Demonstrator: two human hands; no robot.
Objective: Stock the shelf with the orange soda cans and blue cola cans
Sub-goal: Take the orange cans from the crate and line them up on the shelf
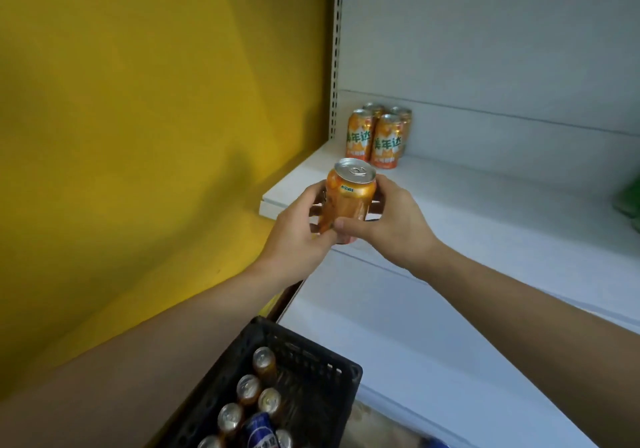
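Head view, one frame. Item in hand: held orange soda can (349,201), silver top up, slightly tilted, in the air over the front left corner of the white shelf (485,212). Grip: left hand (298,233) curled round the can's left side; right hand (388,226) with thumb across the lower front and fingers wrapped behind, so both hands clasp the one can. Stock already placed: four orange soda cans (379,136), upright in a two-by-two block at the shelf's back left, near the slotted upright (335,49), well apart from the held can. Supply: black basket (325,371) below the forearms, beside the lower shelf (398,326), holding upright orange cans (249,388) and one blue cola can (258,428) among them. Surroundings: yellow wall (138,101) left of the shelving; green item (628,198) at the shelf's right edge, too blurred to identify.
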